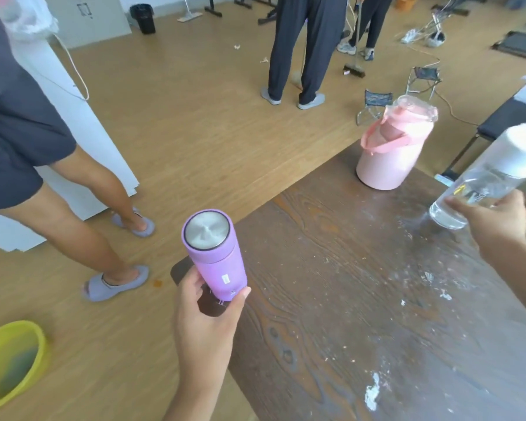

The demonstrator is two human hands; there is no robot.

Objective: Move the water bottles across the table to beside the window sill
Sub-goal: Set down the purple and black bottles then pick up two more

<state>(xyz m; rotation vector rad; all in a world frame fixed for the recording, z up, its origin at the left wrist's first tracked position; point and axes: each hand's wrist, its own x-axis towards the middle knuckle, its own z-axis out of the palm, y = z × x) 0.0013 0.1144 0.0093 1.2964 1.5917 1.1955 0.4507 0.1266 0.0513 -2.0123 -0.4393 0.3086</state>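
Note:
My left hand (pixel 207 323) grips the lower part of a purple bottle (pixel 214 256) with a steel lid, held upright over the near left corner of the dark wooden table (pixel 362 314). My right hand (pixel 498 220) holds a clear bottle (pixel 480 183) with a white cap, tilted toward the right, its base just above the table at the right edge. A large pink bottle (pixel 392 147) with a pink strap stands on the table's far corner, apart from both hands.
A person in dark shorts and purple slippers (pixel 116 284) stands left of the table. A yellow-green basin (pixel 9 363) sits on the floor at lower left. Other people's legs (pixel 301 56), a broom and small folding stools (pixel 377 101) are farther back.

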